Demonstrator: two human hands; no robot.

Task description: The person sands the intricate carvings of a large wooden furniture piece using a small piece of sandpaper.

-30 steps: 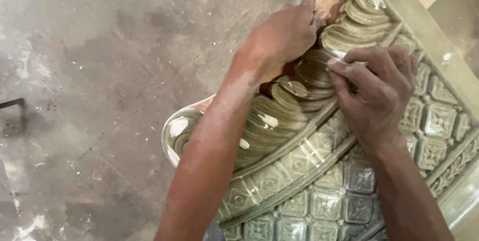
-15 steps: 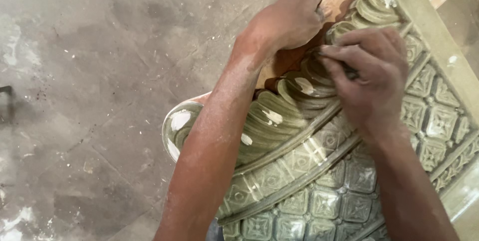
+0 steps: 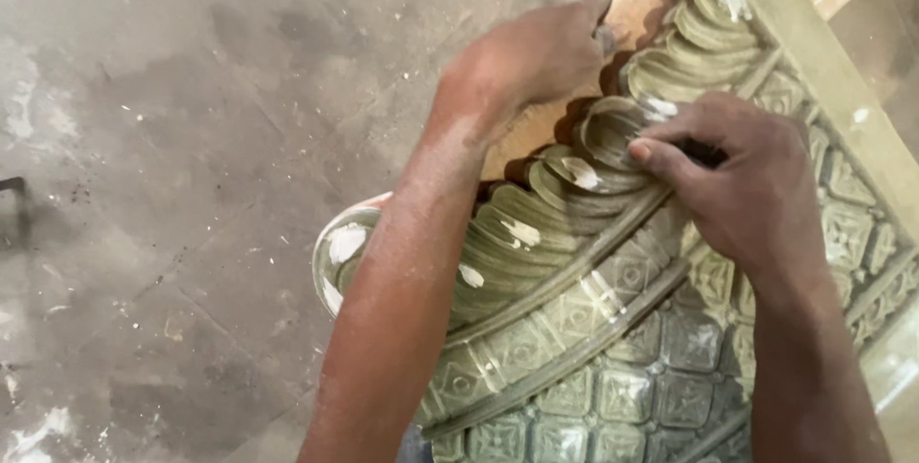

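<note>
A carved wooden panel [image 3: 574, 396] with a greenish-grey coat lies on the floor. It has curled leaf ridges [image 3: 536, 233] along its curved edge and a grid of flower squares below them. My left hand [image 3: 531, 56] is curled over the bare wooden edge at the top of the panel. My right hand [image 3: 742, 185] presses its bent fingers onto a leaf ridge, with a small dark piece [image 3: 706, 150] pinched under them. That piece is too hidden to name. White filler spots [image 3: 522, 231] dot the leaves.
The stained grey concrete floor [image 3: 191, 137] spreads to the left of the panel. A dark metal bit [image 3: 11, 185] shows at the left edge of view. The panel's straight border [image 3: 814, 51] runs along the upper right.
My right hand's fingertips slid a little up along the leaf ridges, then back down. My left hand stayed curled over the panel's top edge.
</note>
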